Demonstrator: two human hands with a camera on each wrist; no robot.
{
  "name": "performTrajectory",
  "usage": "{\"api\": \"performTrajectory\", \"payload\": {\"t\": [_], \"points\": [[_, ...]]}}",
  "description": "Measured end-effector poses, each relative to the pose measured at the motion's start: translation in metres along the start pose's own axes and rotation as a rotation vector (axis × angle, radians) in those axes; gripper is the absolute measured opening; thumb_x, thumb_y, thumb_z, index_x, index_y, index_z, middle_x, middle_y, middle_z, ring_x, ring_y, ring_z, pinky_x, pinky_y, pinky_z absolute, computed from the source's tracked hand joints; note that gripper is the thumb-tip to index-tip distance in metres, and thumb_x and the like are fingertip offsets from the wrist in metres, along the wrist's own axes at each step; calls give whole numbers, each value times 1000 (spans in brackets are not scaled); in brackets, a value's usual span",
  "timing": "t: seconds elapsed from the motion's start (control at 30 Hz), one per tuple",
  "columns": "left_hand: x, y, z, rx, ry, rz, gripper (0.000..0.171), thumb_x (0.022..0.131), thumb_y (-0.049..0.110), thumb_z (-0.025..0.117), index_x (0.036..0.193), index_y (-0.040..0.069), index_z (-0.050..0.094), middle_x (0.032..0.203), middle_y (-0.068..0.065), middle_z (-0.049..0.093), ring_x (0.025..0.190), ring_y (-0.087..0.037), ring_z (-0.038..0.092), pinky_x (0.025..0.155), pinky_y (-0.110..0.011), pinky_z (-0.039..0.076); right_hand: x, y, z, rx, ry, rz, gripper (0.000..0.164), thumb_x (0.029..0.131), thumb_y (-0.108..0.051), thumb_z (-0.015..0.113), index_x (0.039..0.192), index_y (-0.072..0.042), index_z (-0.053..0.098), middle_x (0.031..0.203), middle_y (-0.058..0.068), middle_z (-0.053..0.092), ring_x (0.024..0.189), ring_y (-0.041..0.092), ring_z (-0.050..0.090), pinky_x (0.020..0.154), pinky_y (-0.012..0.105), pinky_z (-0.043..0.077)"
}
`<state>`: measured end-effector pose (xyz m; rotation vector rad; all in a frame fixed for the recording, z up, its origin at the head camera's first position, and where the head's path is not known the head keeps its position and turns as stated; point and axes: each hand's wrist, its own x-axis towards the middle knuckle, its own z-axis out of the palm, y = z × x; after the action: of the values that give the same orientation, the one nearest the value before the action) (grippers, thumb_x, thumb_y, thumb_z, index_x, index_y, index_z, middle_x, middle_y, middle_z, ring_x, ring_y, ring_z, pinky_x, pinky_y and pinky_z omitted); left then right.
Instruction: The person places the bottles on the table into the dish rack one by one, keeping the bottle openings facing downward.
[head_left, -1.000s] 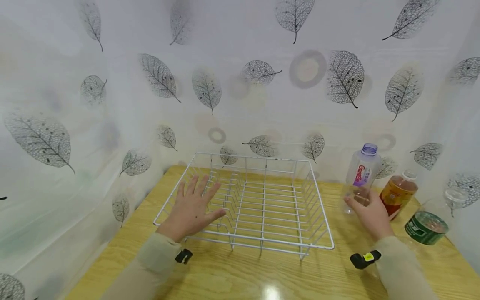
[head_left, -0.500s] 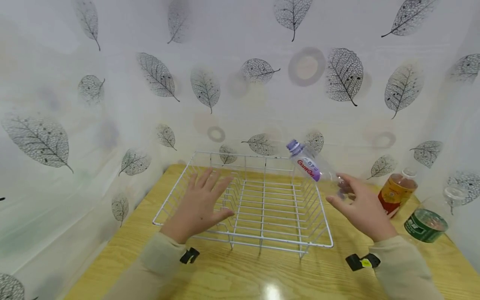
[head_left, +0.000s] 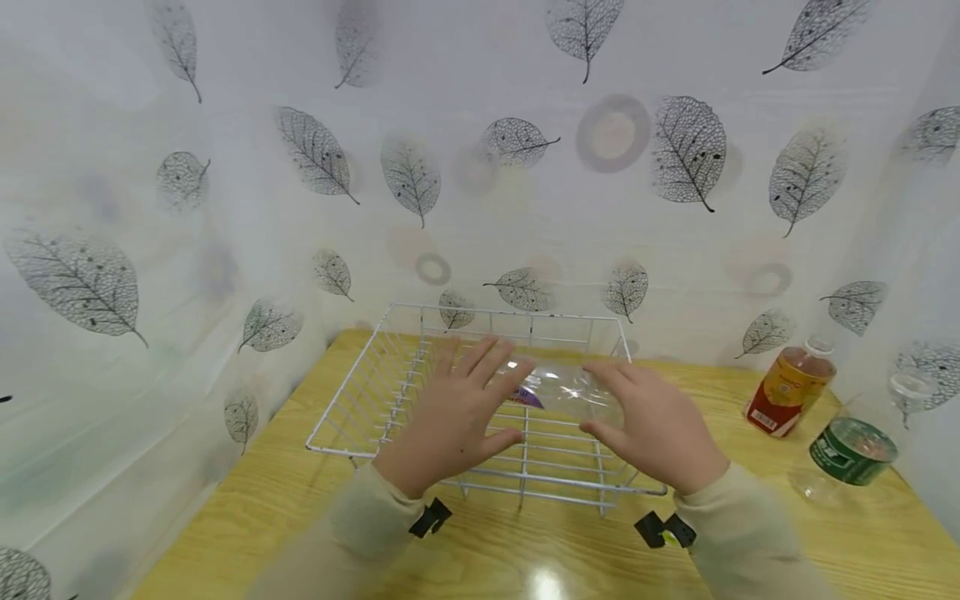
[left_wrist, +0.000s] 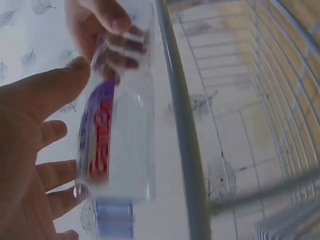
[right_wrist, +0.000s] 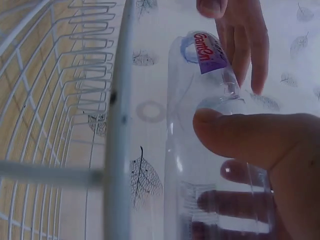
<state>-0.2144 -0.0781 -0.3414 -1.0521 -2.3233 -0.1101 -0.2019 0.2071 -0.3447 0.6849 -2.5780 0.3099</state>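
gripping the bottle (head_left: 558,387), right hand (head_left: 660,425) angles leftward

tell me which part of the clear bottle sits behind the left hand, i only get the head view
Observer: The left wrist view shows the clear bottle with its bluish neck at the end away from the right hand.
Operator: ok and can you read the brand, it's mostly covered for me
Observer: Only in part; in the right wrist view the label has large red lettering that starts with a G
Operator: what's gripping the far side
Observer: The right wrist view shows fingers through the clear plastic, across from the thumb.
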Motion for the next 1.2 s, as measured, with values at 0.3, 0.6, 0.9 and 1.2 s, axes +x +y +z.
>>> {"api": "performTrajectory", "payload": {"t": [0.3,0.6,0.9,1.2], "points": [[16,18,18,36,-63,-12,84,79,58,81,147,18,53,141,-2,58,126,-23,55,110,-50,40,8,-19,14,-23,16,-99,75,77,-45,87,140,-16,61,125,3,67,109,28,65,80,47,58],[13,22,32,0,-104,-88,77,83,50,81,147,17,52,134,0,62,121,-22,59,104,-46,46,8,-19,20,-34,-7,-90,75,74,-49,88,137,-17,63,128,4,67,114,30,64,87,51,56],[10,23,40,4,-125,-100,75,85,51,79,146,17,53,134,0,62,120,-22,60,103,-44,48,7,-17,24,-29,-19,-74,74,72,-48,89,135,-17,65,125,5,68,112,29,64,85,49,57],[10,18,38,-81,-108,-134,76,83,46,82,146,16,52,134,-1,63,122,-22,58,108,-46,42,6,-14,19,113,97,-70,66,78,-43,86,134,-16,65,128,5,65,113,27,63,85,48,57]]}}
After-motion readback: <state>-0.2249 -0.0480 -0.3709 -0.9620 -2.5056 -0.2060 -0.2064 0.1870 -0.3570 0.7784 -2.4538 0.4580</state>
